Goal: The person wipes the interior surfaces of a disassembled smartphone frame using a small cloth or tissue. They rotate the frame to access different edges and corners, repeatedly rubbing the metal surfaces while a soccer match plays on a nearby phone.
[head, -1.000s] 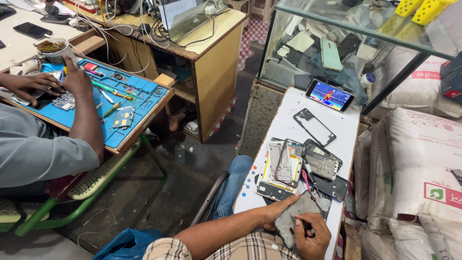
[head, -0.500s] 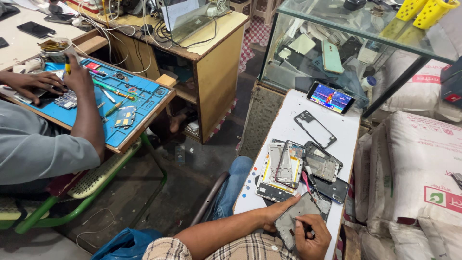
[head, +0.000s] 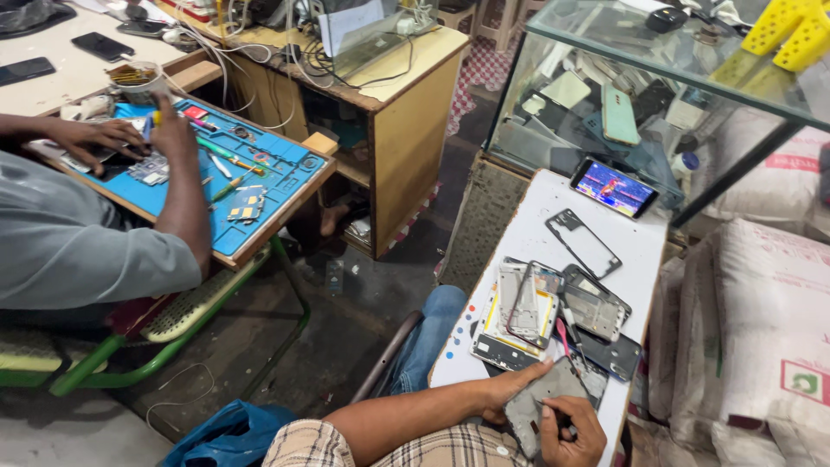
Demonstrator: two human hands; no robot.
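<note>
A grey phone back housing (head: 549,402) lies at the near edge of the white tabletop (head: 553,212), partly over that edge. The left hand (head: 510,389) rests on its left side, fingers spread flat and apart, pinning it down. The right hand (head: 571,432) sits on its near right part, fingers curled together around a thin tool (head: 546,405) whose tip touches the housing; the tool's kind is too small to tell.

Just beyond the housing, towards the middle of the tabletop, is a heap of stripped phone parts (head: 553,311): a silver-white frame, a cracked screen leaning on it, dark frames to the right, and a pink-handled tool among them. Farther on lies a single empty black phone frame (head: 584,242). At the far edge a lit smartphone (head: 614,188) leans against a glass display case (head: 657,104) holding phone covers, one of them pale green.

To the right of the tabletop are stacked white sacks (head: 761,320); one bears a small square label in red and green on its side.

Well apart on the left, another person in a grey shirt (head: 78,242) works with both hands over a blue repair mat (head: 251,182) on a separate wooden bench.
</note>
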